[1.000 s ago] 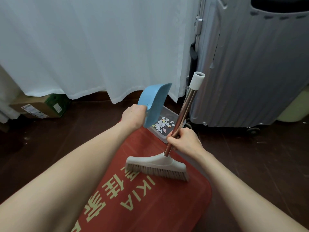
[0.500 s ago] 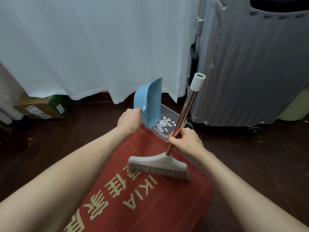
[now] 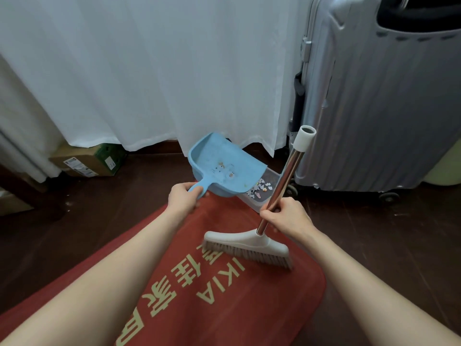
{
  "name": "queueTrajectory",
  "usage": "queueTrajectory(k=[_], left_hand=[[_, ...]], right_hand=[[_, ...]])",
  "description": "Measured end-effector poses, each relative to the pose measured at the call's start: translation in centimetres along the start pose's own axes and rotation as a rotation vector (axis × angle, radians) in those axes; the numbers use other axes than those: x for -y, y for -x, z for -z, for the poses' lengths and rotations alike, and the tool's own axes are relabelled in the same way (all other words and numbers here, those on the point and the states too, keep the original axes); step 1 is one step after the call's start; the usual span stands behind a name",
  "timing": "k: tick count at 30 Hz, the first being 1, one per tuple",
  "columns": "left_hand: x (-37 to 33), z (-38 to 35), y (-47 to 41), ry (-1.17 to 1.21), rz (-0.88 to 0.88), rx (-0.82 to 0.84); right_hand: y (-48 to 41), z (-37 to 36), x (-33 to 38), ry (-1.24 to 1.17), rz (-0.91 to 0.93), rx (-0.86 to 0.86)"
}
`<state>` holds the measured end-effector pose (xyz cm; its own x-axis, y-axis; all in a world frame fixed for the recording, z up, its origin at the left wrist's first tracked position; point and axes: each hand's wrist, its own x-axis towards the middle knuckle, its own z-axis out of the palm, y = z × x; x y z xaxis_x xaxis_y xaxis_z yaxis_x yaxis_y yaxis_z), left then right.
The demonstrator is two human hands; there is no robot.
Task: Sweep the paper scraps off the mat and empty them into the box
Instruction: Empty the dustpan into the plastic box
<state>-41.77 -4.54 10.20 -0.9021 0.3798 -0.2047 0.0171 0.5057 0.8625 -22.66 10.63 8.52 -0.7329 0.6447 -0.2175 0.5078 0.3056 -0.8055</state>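
The dustpan (image 3: 224, 166) has swung back from the steep, edge-on tilt it had a second ago. It now lies flatter, its open face turned up toward the camera. In all likelihood the pour is over: the paper scraps (image 3: 259, 189) lie heaped in the box (image 3: 252, 206), which sits on the floor (image 3: 386, 233) just beyond the far edge of the mat (image 3: 249, 308), partly hidden under the pan's lip. A few specks (image 3: 225, 172) cling to the pan's floor (a tap may be needed to shake them loose). No scraps show on the visible part of the mat, so the task looks nearly done.

The left hand (image 3: 183, 198) is wrapped round the pan's short handle. The right hand (image 3: 287, 216) is clenched round the lower shaft of the broom (image 3: 249, 242), whose head rests bristles-down on the mat, as it did before.

The pan is smooth pale-blue plastic, a shallow scoop with raised side walls and a rounded lip. The box is clear, thin-walled and rectangular. The broom has a shiny metal tube with a white cap and a wide grey head with stiff, short bristles. The mat is red, low-pile, with rounded corners and yellow lettering.
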Motion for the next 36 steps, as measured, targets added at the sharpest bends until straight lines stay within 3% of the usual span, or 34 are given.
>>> queueTrajectory(k=[6, 10, 13, 18, 26, 31, 36], left_hand=[[1.3, 2.1, 4.9, 0.194, 0.114, 0.027], [2.1, 3.1, 8.0, 0.231, 0.174, 0.014], [2.8, 3.3, 10.6, 0.269, 0.214, 0.014], [3.2, 2.5, 15.1, 0.413, 0.293, 0.020], [-0.2, -1.1, 22.8, 0.499, 0.348, 0.099], [-1.7, -4.1, 26.9, 0.485, 0.351, 0.224], [-0.6, -8.1, 29.4, 0.486, 0.398, 0.298]], right_hand=[[3.2, -0.5, 0.1, -0.410, -0.152, 0.192], [6.8, -0.7, 0.2, -0.996, -0.468, 0.265], [9.8, -0.9, 0.5, -1.251, -0.643, 0.225], [13.8, 0.6, 1.3, -1.297, -0.734, 0.095], [21.4, 9.8, 1.5, -1.464, -0.589, -0.249], [25.1, 15.3, -1.3, -1.547, -0.621, -0.221], [25.7, 17.7, -4.2, -1.374, -0.697, -0.103]])
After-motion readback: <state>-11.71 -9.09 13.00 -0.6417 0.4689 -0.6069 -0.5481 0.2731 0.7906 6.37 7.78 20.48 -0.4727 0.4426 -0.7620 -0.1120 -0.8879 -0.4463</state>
